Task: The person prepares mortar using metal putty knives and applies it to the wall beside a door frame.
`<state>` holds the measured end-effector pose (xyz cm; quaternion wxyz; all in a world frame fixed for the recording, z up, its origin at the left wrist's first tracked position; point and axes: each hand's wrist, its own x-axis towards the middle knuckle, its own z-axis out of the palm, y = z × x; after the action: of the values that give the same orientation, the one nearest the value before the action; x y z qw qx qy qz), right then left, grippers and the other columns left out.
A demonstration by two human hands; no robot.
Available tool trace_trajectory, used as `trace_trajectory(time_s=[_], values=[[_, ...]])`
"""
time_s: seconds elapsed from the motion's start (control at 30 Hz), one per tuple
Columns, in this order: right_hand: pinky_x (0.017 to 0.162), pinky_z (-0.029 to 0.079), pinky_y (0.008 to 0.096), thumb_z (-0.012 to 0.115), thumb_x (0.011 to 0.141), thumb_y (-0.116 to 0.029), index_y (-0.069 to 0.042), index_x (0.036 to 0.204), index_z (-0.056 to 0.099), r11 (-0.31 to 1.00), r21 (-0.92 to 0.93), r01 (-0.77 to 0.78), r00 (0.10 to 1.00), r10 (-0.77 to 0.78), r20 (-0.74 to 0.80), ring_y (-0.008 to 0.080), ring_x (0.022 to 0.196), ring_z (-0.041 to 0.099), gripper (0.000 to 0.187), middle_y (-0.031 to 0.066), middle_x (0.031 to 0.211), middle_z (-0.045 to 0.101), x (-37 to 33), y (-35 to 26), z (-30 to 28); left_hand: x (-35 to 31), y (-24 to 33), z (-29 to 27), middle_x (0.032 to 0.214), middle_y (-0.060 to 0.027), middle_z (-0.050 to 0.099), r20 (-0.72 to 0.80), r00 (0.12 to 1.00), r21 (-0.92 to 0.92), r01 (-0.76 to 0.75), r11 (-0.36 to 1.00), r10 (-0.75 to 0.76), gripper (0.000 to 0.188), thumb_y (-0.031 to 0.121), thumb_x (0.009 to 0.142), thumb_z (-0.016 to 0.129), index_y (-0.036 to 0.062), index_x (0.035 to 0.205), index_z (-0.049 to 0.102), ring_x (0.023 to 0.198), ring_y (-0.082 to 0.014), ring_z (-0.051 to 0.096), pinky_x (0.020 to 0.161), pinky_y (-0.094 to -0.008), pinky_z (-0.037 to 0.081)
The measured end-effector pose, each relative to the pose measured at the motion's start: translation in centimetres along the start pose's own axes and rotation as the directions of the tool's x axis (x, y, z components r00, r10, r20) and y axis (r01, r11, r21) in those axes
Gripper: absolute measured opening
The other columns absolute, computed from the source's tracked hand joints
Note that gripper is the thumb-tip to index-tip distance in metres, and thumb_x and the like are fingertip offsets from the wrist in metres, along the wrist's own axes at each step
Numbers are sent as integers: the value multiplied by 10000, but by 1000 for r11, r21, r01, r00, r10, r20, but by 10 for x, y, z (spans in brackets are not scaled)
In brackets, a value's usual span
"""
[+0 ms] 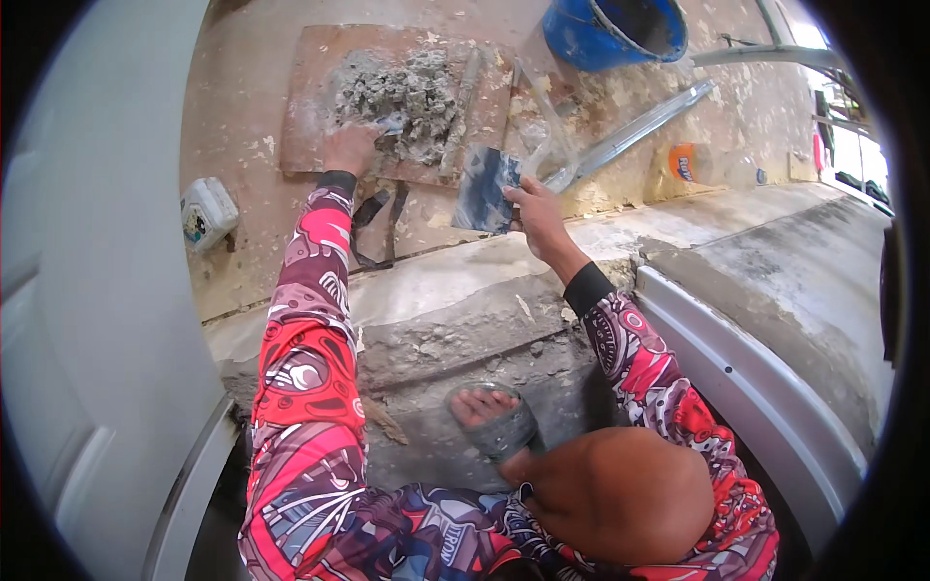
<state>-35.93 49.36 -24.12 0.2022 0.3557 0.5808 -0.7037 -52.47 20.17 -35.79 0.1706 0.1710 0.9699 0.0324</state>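
Note:
My left hand point(351, 147) reaches far forward and grips a small trowel point(390, 124) whose blade is dug into a heap of grey mortar point(407, 89). The mortar lies on a brown board point(310, 73) on the floor. My right hand point(535, 208) holds a flat rectangular float point(484, 189), smeared grey and blue, tilted over the edge of a concrete step point(465, 290). Both arms wear red patterned sleeves.
A blue bucket point(615, 29) stands at the top. A long metal profile point(635, 131) lies diagonally to the right of the board. A white box point(206, 213) sits at the left by a white door point(87, 242). An orange-labelled bottle point(693, 163) lies at right. My sandalled foot point(494, 412) rests below the step.

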Motion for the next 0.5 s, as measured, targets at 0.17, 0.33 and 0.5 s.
trace_trajectory(time_s=[0.17, 0.33, 0.5], values=[[669, 520, 292, 565, 934, -81, -19, 1136, 579, 998, -67, -2, 1000, 3, 17, 131, 787, 630, 212, 48, 997, 637, 45, 42, -5, 4, 51, -22, 1092, -150, 696, 147, 989, -164, 52, 985, -28, 347, 250, 880, 495, 247, 1165, 692, 1033, -375, 654, 868, -501, 520], [733, 481, 352, 593, 839, -87, 46, 1085, 631, 927, -249, 281, 955, -296, -21, 201, 776, 617, 283, 140, 875, 681, 76, 57, 47, -8, 28, -21, 1116, -190, 682, 180, 967, -336, 231, 913, -178, 396, 229, 794, 555, 207, 1168, 681, 1049, -403, 644, 895, -508, 509], [759, 493, 373, 593, 812, -74, 28, 1088, 641, 900, -318, 299, 948, -319, -13, 251, 834, 654, 298, 180, 905, 696, 108, 61, 47, -20, 49, -17, 1115, -216, 677, 190, 930, -419, 366, 831, -314, 403, 231, 756, 589, 127, 1134, 680, 1051, -414, 641, 893, -496, 509]])
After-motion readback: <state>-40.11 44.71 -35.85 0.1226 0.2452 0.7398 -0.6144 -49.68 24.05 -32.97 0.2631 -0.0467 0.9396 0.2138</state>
